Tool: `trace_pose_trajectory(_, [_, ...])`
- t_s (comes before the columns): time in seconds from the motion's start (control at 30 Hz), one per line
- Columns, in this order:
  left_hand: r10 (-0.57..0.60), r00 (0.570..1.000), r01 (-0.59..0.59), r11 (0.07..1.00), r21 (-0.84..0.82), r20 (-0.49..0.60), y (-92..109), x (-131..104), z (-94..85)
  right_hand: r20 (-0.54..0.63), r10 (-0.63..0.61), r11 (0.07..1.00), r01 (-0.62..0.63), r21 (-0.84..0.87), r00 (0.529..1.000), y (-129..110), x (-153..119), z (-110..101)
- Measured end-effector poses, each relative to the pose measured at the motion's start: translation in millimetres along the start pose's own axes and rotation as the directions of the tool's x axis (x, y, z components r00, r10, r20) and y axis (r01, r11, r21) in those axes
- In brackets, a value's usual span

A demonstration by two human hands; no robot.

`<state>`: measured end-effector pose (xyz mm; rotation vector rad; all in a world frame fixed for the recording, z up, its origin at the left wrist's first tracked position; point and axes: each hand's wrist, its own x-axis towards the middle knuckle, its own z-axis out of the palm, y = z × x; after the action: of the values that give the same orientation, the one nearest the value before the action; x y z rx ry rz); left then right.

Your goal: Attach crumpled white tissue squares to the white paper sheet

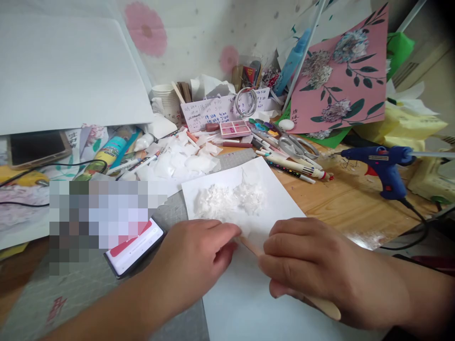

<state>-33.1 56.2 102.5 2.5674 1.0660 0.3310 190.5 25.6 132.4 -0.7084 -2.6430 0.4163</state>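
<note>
My right hand [313, 263] is closed around a flat wooden craft stick [326, 307]. The stick's far end points left and reaches the fingertips of my left hand [199, 251]. Thumb and forefinger of that left hand are pinched together; what lies between them is hidden. Both hands are over a white sheet of paper [238, 298]. Just beyond the fingers, two fluffy white paper flowers [215, 201] sit side by side on the sheet, with a bit of pale, translucent material near the stick's tip.
A lit phone [137, 248] lies left on a grey cutting mat [179, 310]. At right stands a blue glue gun [386, 163] with a trailing cord. White paper scraps [168, 158], pens [295, 163] and scissors [296, 144] crowd the back, below a pink flower picture [341, 80].
</note>
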Motion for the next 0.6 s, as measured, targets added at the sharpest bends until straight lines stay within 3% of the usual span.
trace_pose_trajectory(0.1, [0.026,0.996,-0.030,0.999,0.043,0.084,0,1,-1.1,-0.019,-0.020,1.000,0.020,-0.012,1.000,6,-5,0])
trace_pose_trajectory(0.2, [0.032,0.994,-0.039,0.997,0.068,0.108,2,1,-2.7,-0.082,-0.015,0.996,0.023,0.090,0.997,10,-12,-3])
trace_pose_trajectory(0.3, [0.034,0.991,-0.041,0.998,0.051,0.132,3,0,-4.2,-0.189,0.066,0.966,-0.015,0.259,0.980,13,-18,-9])
trace_pose_trajectory(0.4, [0.044,0.990,-0.049,0.998,0.031,0.137,5,0,-5.8,-0.263,0.155,0.945,-0.065,0.320,0.952,14,-18,-14])
trace_pose_trajectory(0.6, [0.058,0.997,-0.058,0.998,0.009,0.045,6,-1,-7.0,-0.184,0.160,0.929,-0.085,0.361,0.970,15,-10,-12])
